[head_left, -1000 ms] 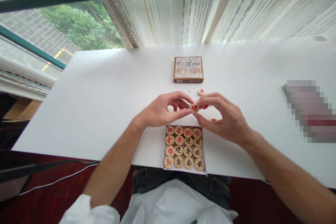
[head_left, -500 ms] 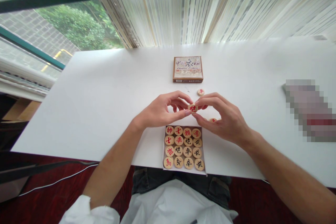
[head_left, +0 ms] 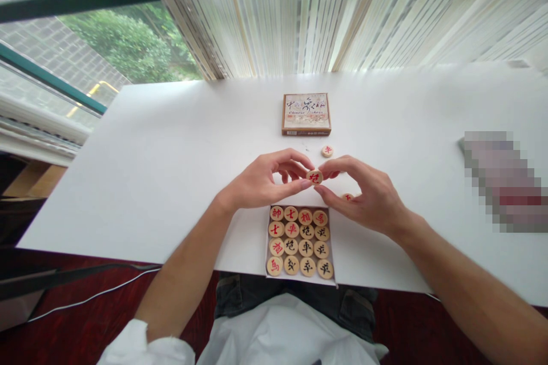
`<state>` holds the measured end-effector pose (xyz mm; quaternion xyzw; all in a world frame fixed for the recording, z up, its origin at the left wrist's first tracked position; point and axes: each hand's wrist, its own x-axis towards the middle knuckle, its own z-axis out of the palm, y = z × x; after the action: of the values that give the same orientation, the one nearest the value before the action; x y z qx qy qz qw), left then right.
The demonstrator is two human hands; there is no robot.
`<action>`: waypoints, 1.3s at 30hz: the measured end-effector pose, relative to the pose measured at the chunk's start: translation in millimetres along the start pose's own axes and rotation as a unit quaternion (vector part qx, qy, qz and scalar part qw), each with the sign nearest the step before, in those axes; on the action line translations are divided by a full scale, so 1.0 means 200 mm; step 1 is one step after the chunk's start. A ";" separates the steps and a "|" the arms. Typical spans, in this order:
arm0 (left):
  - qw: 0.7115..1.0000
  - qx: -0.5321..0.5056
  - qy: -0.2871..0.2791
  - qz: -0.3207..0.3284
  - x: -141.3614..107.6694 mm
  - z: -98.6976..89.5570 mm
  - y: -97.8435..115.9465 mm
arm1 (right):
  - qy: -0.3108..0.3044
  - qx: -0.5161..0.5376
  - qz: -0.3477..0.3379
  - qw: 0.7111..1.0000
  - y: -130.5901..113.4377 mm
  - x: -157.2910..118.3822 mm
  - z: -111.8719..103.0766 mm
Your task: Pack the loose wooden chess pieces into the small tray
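A round wooden Chinese chess piece (head_left: pixel 314 177) with a red character is raised over the table between both hands. My left hand (head_left: pixel 276 178) pinches it from the left between thumb and fingertips. From the right, thumb and fingertips of my right hand (head_left: pixel 363 191) close on its edge. Just below the hands, an open shallow box tray (head_left: pixel 266 251) holds several rows of pieces, some red and some black. Beyond my right fingers lies a loose red-marked piece (head_left: pixel 327 151). Another red-marked piece (head_left: pixel 347 197) is partly hidden behind my right thumb.
A closed Chinese chess box (head_left: pixel 306 114) lies farther back on the white table (head_left: pixel 171 142). At the right is a pixelated object (head_left: pixel 505 182). Striped curtains (head_left: pixel 291 17) and a window stand behind the table. The tray sits at the table's near edge.
Almost nothing differs. Both hands stay at the piece, with my right hand shifted very slightly downward; the view itself has moved a little.
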<state>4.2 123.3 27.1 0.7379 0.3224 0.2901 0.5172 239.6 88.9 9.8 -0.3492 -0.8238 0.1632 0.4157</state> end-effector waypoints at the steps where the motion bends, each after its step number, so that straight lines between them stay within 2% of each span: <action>1: 1.000 0.000 -0.002 -0.001 0.00 0.00 0.00 | 0.001 0.001 -0.001 1.000 0.00 0.00 0.00; 24: 1.000 -0.013 -0.015 -0.012 0.00 -0.01 0.00 | 0.000 0.011 -0.028 1.000 -0.01 0.01 0.00; 39: 1.000 -0.002 -0.003 -0.022 0.00 0.00 0.01 | 0.000 0.008 -0.032 0.999 0.00 0.01 0.00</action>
<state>4.7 123.0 29.0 0.7304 0.3364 0.2776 0.5256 239.4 89.9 11.3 -0.3196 -0.8331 0.1561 0.4235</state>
